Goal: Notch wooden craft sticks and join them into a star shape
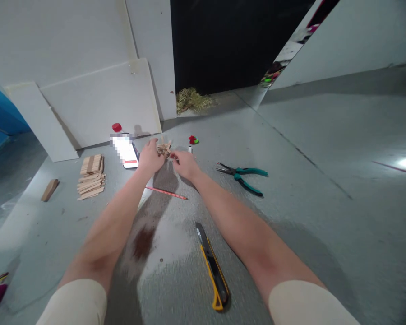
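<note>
Both my hands are stretched forward over a small heap of broken wooden stick pieces (163, 149) on the grey surface. My left hand (150, 156) curls its fingers round the heap's left side, closed on some pieces. On the other side, my right hand (185, 164) has its fingers pinched together at the heap's edge; what lies between them is too small to make out. A red patterned pencil (167, 192) lies just below the hands. Left of my left hand is a phone (130, 155) with a lit screen.
Stacked craft sticks (91, 183) and a wooden block (49, 190) lie left. Teal-handled pliers (245, 174) rest open at right. A yellow-black utility knife (212, 271) lies between my forearms. White boards (101, 99) lean behind, near a red-capped bottle (117, 127) and dry grass (192, 100).
</note>
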`<state>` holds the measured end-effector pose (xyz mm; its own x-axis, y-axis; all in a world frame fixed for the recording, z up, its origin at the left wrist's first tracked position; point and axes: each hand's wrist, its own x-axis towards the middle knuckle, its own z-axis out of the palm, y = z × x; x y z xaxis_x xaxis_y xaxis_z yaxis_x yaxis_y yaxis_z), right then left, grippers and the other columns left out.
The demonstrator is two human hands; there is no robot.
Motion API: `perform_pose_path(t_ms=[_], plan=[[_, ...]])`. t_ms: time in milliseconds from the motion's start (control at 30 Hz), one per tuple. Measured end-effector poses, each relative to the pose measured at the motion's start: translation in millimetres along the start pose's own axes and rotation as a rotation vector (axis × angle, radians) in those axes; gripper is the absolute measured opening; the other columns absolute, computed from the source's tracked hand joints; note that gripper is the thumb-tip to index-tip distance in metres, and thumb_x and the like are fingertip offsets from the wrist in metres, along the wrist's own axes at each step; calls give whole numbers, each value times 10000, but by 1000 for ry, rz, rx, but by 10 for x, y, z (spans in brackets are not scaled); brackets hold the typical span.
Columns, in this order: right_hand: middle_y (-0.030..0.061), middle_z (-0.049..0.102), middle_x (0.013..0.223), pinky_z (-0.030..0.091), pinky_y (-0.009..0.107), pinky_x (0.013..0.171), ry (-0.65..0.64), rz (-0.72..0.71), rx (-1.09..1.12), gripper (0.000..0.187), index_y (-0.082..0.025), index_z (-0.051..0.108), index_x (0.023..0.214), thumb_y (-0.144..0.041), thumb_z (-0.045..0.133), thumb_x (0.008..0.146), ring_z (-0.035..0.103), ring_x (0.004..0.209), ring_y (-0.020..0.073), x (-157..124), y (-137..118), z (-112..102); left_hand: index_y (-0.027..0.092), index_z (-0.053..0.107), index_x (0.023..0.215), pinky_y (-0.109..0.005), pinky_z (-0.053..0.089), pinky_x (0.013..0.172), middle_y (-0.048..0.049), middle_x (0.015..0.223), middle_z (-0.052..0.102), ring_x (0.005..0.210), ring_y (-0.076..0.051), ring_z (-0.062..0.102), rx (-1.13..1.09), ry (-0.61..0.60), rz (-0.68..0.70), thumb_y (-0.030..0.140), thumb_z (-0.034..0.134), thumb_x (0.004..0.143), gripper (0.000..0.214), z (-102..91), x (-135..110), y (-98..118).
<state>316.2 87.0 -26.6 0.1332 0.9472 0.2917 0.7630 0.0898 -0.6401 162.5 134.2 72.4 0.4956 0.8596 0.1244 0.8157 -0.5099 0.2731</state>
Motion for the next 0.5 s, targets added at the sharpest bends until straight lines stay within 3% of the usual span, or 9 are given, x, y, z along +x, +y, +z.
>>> perform_pose_path(t_ms=[100,200,300,400,500], plan=[[102,631,1294,582,458,930,31,17,19,364,-177,610,1285,-385,641,988,655,1102,238,-28,-28,-40,215,613,1283,-342,562,919,-81,1135,707,970,-191,688,-9,-70,66,213,574,957,328,-188,-454,-65],[101,634,1289,584,451,923,53,59,37,358,-178,612,1282,-385,638,990,658,1092,234,-58,-115,-127,219,685,1114,-322,571,860,-25,955,722,844,-155,678,30,-181,74,278,608,966,178,-354,-989,-322],[99,640,1271,591,441,901,37,73,41,365,-170,611,1279,-384,646,986,664,1071,230,-92,-283,-292,176,656,1152,-385,587,896,-74,1138,683,978,-179,671,110,-209,-42,407,607,997,283,-470,-1381,-769],[84,662,1189,600,401,842,-12,19,23,341,-160,621,1238,-397,635,992,676,986,203,-226,-549,-505,180,628,1234,-418,586,937,-95,1256,644,1078,-209,657,165,-148,-203,395,612,996,321,-582,-1531,-1318],[8,670,820,522,282,660,-121,-95,-20,241,-163,663,1090,-365,552,1018,621,678,134,-634,-864,-675,174,610,1269,-441,580,955,-103,1290,629,1113,-224,648,192,-38,-328,390,619,993,351,-729,-1518,-1836]])
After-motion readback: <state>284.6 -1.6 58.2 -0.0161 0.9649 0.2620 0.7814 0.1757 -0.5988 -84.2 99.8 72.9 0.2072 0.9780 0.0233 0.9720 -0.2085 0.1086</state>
